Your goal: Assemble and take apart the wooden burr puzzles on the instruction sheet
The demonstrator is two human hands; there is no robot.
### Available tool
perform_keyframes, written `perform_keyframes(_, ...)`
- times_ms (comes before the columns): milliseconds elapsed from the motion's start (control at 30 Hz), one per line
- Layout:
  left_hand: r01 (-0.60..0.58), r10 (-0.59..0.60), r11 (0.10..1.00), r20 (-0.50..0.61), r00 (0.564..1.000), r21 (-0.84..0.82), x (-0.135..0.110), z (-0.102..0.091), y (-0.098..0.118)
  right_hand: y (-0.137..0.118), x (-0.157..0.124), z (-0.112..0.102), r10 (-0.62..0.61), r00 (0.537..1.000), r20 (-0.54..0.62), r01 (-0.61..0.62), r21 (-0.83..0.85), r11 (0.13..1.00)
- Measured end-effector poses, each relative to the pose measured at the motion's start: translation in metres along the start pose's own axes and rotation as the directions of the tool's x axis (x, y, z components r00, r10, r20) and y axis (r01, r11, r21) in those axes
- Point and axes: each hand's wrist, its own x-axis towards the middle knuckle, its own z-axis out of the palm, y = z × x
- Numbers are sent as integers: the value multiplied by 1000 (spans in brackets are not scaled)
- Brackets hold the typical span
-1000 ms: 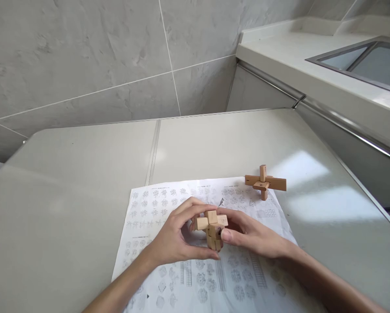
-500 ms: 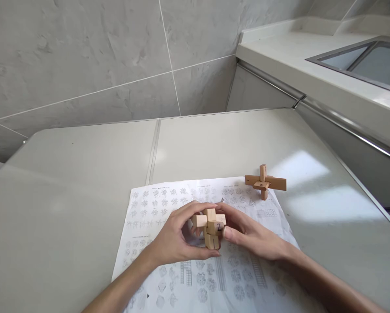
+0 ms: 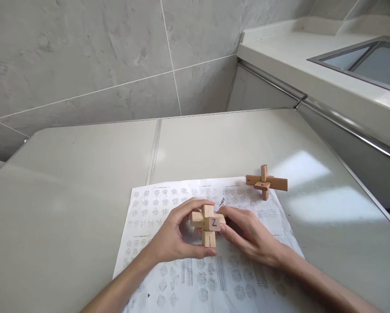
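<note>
A light wooden interlocking puzzle [image 3: 208, 239], shaped like a cross of blocks, is held above a printed sheet [image 3: 168, 271]. One block end facing me carries a handwritten "2", and the block below it has a short stroke. My left hand [image 3: 173, 232] is closed around the puzzle, thumb under the bottom block and fingers over the top. My right hand [image 3: 251, 237] pinches the puzzle's right-hand block between thumb and fingers. The far side of the puzzle is hidden from me.
A darker wooden cross-shaped puzzle [image 3: 278, 184] rests at the sheet's upper right corner. Both lie on a pale table [image 3: 67, 195] with a seam across it. Beyond are a grey tiled wall [image 3: 84, 48] and, at right, a white counter [image 3: 276, 50] with a metal-framed inset.
The light puzzle has turned slightly, so its "2" face shows more squarely and upright. My right hand's fingers have shifted to grip the right-hand block.
</note>
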Motion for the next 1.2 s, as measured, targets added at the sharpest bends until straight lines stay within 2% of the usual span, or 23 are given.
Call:
perform_keyframes(167,-8,9,1000,71,997,-15,1,-1,0,-7,1,-2,49,997,65,-54,85,995)
perform_keyframes(333,-23,20,999,92,996,29,2,-1,1,-9,1,-3,61,991,118,-77,136,988)
perform_keyframes(600,-50,42,990,63,997,131,1,0,-1,-11,2,-4,98,987,126,-121,191,974)
perform_keyframes(900,-229,228,939,36,973,255,-3,5,-6,-14,1,-7,213,951,223,-278,324,904)
perform_keyframes(1000,-165,163,961,29,986,223,-3,4,-5,-16,1,-5,239,948,211,-303,365,881)
perform_keyframes(1100,16,-15,996,-14,1000,82,-4,3,-4,-12,3,-3,276,940,198,-340,525,780)
perform_keyframes(1200,116,-114,993,-115,987,9,-3,3,-3,-3,7,-3,335,910,245,-396,756,522)
